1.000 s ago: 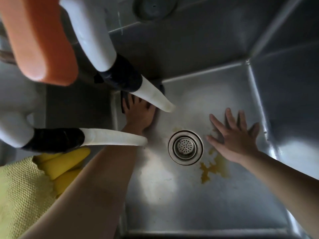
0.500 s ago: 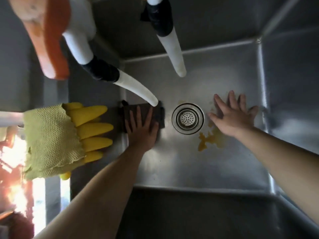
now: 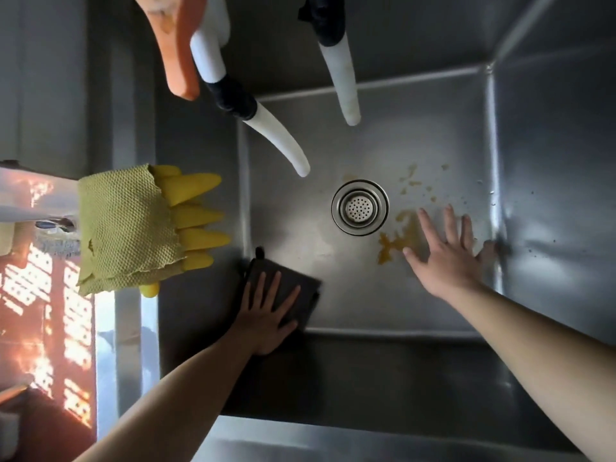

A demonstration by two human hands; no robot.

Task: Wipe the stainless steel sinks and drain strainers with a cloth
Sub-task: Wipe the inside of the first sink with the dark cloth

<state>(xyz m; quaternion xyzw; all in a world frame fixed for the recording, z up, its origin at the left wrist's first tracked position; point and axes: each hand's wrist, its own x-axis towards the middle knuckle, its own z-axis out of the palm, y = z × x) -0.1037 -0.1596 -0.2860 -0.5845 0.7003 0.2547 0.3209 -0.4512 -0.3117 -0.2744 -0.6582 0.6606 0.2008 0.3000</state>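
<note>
I look down into a deep stainless steel sink (image 3: 416, 138). A round drain strainer (image 3: 359, 207) sits in the middle of its floor. My left hand (image 3: 268, 311) presses flat, fingers straight, on a dark cloth (image 3: 301, 285) at the floor's near left corner. My right hand (image 3: 448, 255) lies spread and flat on the floor right of the drain, near the right wall. Yellow-orange residue (image 3: 391, 243) stains the steel between the strainer and my right hand, with smaller flecks farther back.
Two white hoses with black fittings (image 3: 283, 141) (image 3: 343, 71) hang over the sink's far left. An orange sponge-like object (image 3: 178, 45) hangs beside them. A yellow-green mesh cloth (image 3: 126, 228) and yellow rubber gloves (image 3: 196, 215) drape over the left divider.
My left hand has slid the dark cloth from beside the drain toward the near left corner. My right hand stays spread on the floor right of the drain. The camera has shifted.
</note>
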